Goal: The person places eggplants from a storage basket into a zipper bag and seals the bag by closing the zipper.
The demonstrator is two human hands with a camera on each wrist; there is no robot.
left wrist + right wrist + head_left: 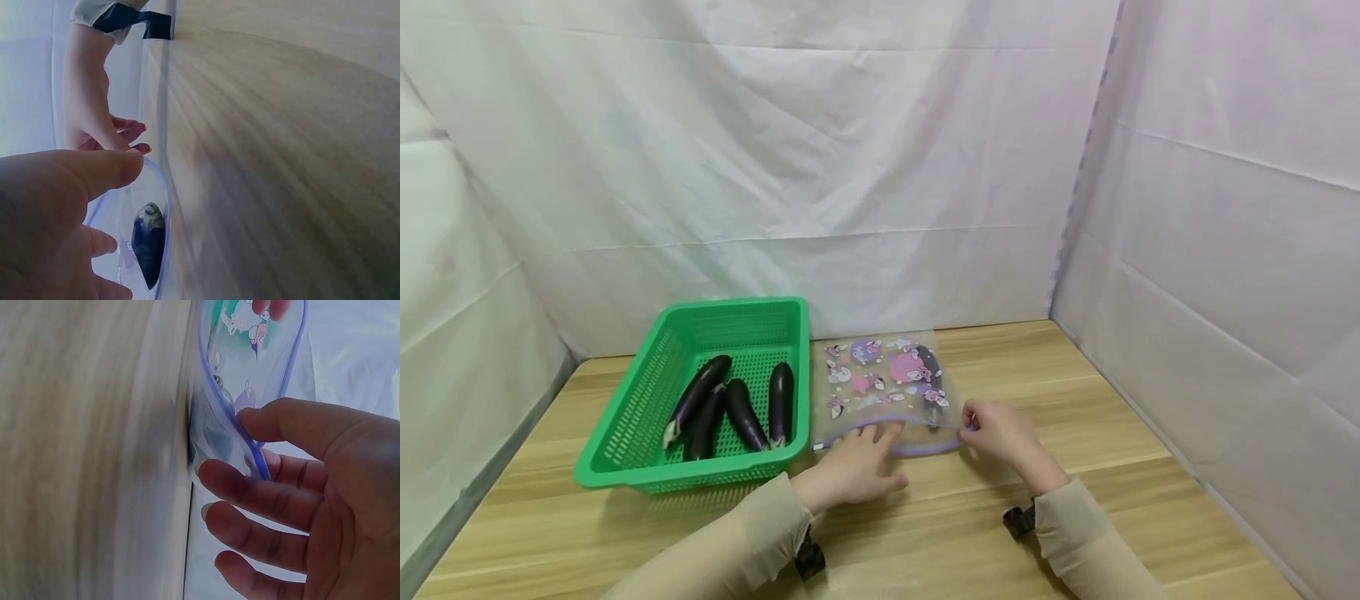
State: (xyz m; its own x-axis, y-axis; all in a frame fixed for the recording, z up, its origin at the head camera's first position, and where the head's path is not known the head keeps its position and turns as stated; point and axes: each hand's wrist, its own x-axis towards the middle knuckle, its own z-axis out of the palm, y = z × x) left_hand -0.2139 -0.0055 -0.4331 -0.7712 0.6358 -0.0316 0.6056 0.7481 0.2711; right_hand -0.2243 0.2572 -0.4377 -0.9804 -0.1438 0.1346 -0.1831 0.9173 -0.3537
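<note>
A clear zip bag (880, 367) with pink and purple cartoon prints lies on the table, its purple-edged mouth gaping towards me. Inside it, along the right side, is one dark eggplant (930, 367), partly covered by the prints; its stem end shows through the mouth in the left wrist view. My right hand (1000, 435) pinches the right corner of the mouth between thumb and fingers. At the middle of the mouth, my left hand (856, 468) has its fingers spread and reaching to the upper edge. A white slider (818, 447) sits at the mouth's left end.
Left of the bag stands a green plastic basket (806, 375), close beside it. Several eggplants (781, 400) lie in the basket. White sheets (850, 167) hang behind and at both sides of the wooden table (925, 533).
</note>
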